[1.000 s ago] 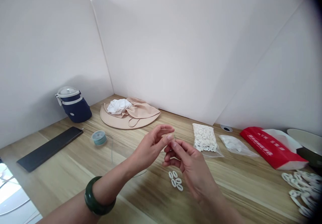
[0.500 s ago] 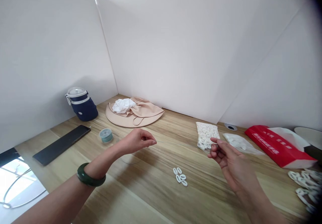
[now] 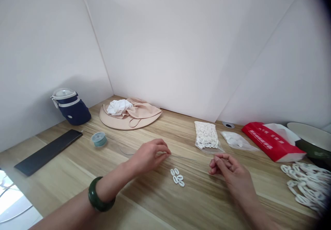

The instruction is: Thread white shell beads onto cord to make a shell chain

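My left hand (image 3: pixel 155 154) is closed in a pinch on a thin greyish cord (image 3: pixel 182 157) just above the tabletop. One length of the cord trails off behind the hand to the left, and the other runs right and fades from sight short of my right hand. My right hand (image 3: pixel 230 171) has thumb and fingertips pressed together. Whatever it pinches is too small to make out. Several white oval beads (image 3: pixel 177 177) with slotted middles lie in a small cluster between the hands. A spool of pale blue-green thread (image 3: pixel 99 139) stands left of my left hand.
Beyond my right hand lie a bag of white pieces (image 3: pixel 207 135), a smaller clear bag (image 3: pixel 236 140) and a red packet (image 3: pixel 271 142). White linked chains (image 3: pixel 307 185) and a bowl (image 3: pixel 310 133) sit far right. A hat (image 3: pixel 142 114), blue-covered cup (image 3: pixel 73 109) and black slab (image 3: pixel 49 150) are leftward.
Both hands have come down nearer the tabletop, the left one moving right toward the beads. The gap between them has narrowed. The view has turned slightly to the right.
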Available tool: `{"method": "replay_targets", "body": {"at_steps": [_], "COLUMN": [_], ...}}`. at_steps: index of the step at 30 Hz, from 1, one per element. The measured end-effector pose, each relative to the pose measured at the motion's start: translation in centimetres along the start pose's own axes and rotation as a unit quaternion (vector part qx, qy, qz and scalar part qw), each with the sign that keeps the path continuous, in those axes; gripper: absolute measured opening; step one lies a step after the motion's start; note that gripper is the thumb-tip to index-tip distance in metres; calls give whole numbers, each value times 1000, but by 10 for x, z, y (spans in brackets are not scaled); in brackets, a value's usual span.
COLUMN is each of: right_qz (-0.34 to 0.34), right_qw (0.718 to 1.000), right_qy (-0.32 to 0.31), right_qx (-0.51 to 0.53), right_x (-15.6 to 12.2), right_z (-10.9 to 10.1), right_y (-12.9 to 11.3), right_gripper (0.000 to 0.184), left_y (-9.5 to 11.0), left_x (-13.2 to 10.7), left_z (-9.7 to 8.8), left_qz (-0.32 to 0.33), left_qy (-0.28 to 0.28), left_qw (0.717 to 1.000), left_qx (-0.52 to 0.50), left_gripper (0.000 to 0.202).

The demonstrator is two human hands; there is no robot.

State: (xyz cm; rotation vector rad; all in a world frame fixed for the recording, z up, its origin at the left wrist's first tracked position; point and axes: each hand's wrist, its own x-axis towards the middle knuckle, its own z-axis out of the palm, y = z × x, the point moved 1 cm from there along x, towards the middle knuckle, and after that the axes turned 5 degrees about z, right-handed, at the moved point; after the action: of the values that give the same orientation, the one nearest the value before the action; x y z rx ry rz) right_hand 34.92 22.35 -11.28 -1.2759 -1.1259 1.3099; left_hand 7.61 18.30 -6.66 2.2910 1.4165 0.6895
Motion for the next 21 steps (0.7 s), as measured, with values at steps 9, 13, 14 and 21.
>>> {"method": "replay_targets", "body": {"at_steps": [9,13,14,21], "right_qz": [1,0,-2,-9], "right_qw": [999,999,999,997], "right_qy": [-32,-36,-34,-35], "right_qx": [-36,-41,-42,-72], "right_x": [-17,-21,-22,-27], "right_z": [11,16,17,19], "right_y": [13,11,12,16], "right_gripper": [28,28,29,27], "left_y": [24,21,21,32], "left_x": [-7,-6,-6,-1], "left_z": [26,32,32,30], "left_qz": [54,46,43,-10], "left_qy": [-89,-90,-88,8], "left_qw": [994,995,995,998], "left_qx": [26,23,19,-69], "left_gripper": [25,27,27,26]}}
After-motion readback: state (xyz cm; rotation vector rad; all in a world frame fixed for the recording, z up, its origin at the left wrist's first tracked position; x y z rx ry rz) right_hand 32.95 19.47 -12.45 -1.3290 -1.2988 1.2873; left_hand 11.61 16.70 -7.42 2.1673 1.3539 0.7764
